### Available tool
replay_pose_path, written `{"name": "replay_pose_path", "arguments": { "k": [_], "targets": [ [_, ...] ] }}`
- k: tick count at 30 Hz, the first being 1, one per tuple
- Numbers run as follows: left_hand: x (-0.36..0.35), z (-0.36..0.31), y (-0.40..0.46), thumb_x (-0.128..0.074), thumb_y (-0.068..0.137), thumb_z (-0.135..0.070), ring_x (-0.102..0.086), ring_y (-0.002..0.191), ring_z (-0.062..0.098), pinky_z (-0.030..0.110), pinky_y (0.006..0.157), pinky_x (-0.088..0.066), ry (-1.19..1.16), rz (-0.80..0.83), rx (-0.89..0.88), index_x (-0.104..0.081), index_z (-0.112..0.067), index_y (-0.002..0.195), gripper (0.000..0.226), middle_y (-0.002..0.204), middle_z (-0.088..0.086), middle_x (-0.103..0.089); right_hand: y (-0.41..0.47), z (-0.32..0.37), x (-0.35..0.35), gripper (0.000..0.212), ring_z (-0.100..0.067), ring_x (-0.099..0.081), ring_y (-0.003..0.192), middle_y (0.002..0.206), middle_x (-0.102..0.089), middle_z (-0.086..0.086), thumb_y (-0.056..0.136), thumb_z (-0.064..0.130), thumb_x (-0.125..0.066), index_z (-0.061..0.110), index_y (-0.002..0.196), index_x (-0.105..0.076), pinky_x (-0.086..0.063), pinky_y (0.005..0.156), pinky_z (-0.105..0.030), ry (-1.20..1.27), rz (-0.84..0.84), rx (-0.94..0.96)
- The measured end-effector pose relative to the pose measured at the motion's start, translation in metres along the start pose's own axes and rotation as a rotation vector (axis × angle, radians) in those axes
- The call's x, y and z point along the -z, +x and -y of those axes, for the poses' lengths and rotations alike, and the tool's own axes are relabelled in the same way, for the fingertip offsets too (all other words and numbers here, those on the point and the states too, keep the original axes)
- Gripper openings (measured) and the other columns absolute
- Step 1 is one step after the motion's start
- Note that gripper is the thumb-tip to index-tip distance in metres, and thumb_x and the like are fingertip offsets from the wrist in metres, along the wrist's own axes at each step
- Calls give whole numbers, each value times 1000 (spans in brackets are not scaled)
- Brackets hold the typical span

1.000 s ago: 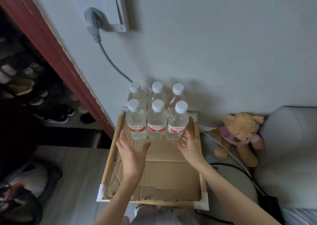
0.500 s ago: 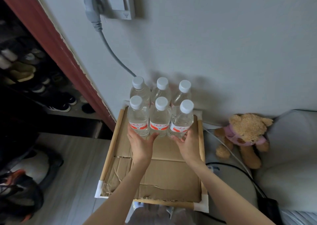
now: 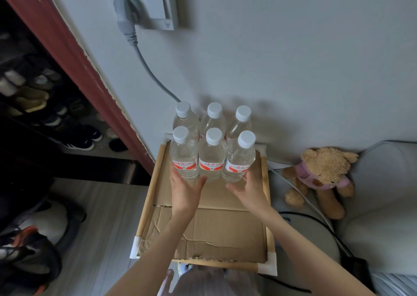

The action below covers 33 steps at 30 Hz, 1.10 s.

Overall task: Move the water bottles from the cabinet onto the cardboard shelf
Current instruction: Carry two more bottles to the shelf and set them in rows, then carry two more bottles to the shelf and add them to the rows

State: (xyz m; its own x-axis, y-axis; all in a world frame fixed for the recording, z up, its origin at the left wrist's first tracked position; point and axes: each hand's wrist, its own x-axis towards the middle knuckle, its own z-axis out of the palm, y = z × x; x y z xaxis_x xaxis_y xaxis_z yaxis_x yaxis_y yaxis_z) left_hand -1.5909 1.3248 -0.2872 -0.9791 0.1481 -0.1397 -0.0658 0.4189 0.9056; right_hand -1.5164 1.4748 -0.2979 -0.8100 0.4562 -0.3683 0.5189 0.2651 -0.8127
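Six clear water bottles [image 3: 212, 146] with white caps and red-and-white labels stand upright in two rows of three at the far end of a cardboard shelf [image 3: 209, 232], hard against a pale wall. A person's two bare hands reach in from the near edge and meet the front row low down.

The left hand [image 3: 186, 188] lies with straight, spread fingers against the lower body of the front-left bottle [image 3: 184, 158]; its thumb points toward the front-middle bottle [image 3: 212, 159], whose base sits just right of the thumb tip. The hand presses rather than grasps. The right hand [image 3: 250, 186] has its fingers bent lightly round the base of the front-right bottle [image 3: 239, 160], which leans a little to the left beyond the fingertips; how firmly it grips cannot be told. The back row stands directly behind the front row, past both sets of fingertips.

The shelf's cardboard sheet, creased and torn toward the near edge, lies under both wrists in a frame of wooden rods with white corner pieces. Right of the right hand, a tan teddy bear [image 3: 320, 178] in a pink top sits by a white cushion [image 3: 383, 205]. Above the bottles a grey plug [image 3: 126, 18] sits in a wall socket, its cord dropping behind them. Left of the left hand, shoes [image 3: 76, 137] fill a dark open cabinet.
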Motion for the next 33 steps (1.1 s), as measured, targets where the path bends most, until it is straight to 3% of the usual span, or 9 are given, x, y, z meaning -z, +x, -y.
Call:
{"name": "replay_pose_path", "arguments": {
  "k": [3, 7, 10, 14, 18, 23, 28, 33],
  "targets": [
    [18, 8, -6, -69, 77, -27, -20, 137, 19, 37, 108, -25, 142, 132, -29, -8, -17, 143, 90, 150, 6, -21, -22, -2, 3, 82, -14, -22, 138, 152, -21, 5, 81, 44, -62, 28, 144, -11, -21, 112, -37, -66, 40, -11],
    [54, 23, -29, -47, 82, -55, -16, 140, 24, 43, 110, -27, 586, 301, -156, -15, -15, 142, 78, 150, 11, -20, -56, -4, -3, 73, -13, -23, 137, 152, -19, 4, 86, 51, -51, 26, 143, -14, -23, 109, -33, -291, 116, 61],
    [86, 29, -46, -29, 78, -59, -31, 134, 30, 45, 107, -30, 770, 256, -318, -33, -13, 135, 74, 142, 13, -39, -65, 6, -13, 67, -18, -28, 134, 147, -30, -2, 87, 52, -46, 22, 142, -21, -27, 109, -34, -461, 150, 266],
    [127, 24, -68, -36, 84, -45, -42, 126, 35, 51, 100, -38, 923, 103, -377, -40, -12, 129, 57, 132, 13, -51, -60, 38, -35, 63, -28, -46, 118, 124, -55, -18, 82, 53, -44, 7, 125, -49, -43, 98, -49, -500, 115, 655],
    [163, 36, -117, -50, 88, -35, -42, 126, 35, 53, 100, -40, 958, -50, -221, -43, -11, 128, 48, 132, 14, -51, -72, 61, -61, 58, -29, -45, 118, 125, -56, -15, 82, 49, -43, 10, 124, -49, -38, 99, -43, -603, 233, 876],
    [190, 59, -221, -34, 87, -38, -48, 122, 31, 44, 98, -41, 901, -208, 62, -46, -10, 128, 51, 130, 12, -54, -122, 68, -102, 57, -26, -53, 115, 127, -56, -9, 81, 50, -39, 15, 124, -51, -44, 96, -41, -703, 463, 1078],
    [224, 72, -322, -30, 87, -40, -50, 121, 29, 41, 96, -44, 847, -439, 302, -45, -12, 128, 53, 131, 11, -54, -189, 86, -161, 68, -26, -41, 129, 138, -47, -10, 81, 56, -30, 14, 134, -42, -29, 108, -42, -742, 721, 1299],
    [240, 98, -432, -30, 88, -41, -52, 118, 32, 43, 93, -47, 794, -634, 509, -47, -12, 126, 50, 127, 12, -56, -289, 90, -221, 65, -29, -51, 120, 130, -55, -12, 81, 53, -35, 12, 129, -47, -38, 103, -47, -736, 915, 1521]
  ]
}}
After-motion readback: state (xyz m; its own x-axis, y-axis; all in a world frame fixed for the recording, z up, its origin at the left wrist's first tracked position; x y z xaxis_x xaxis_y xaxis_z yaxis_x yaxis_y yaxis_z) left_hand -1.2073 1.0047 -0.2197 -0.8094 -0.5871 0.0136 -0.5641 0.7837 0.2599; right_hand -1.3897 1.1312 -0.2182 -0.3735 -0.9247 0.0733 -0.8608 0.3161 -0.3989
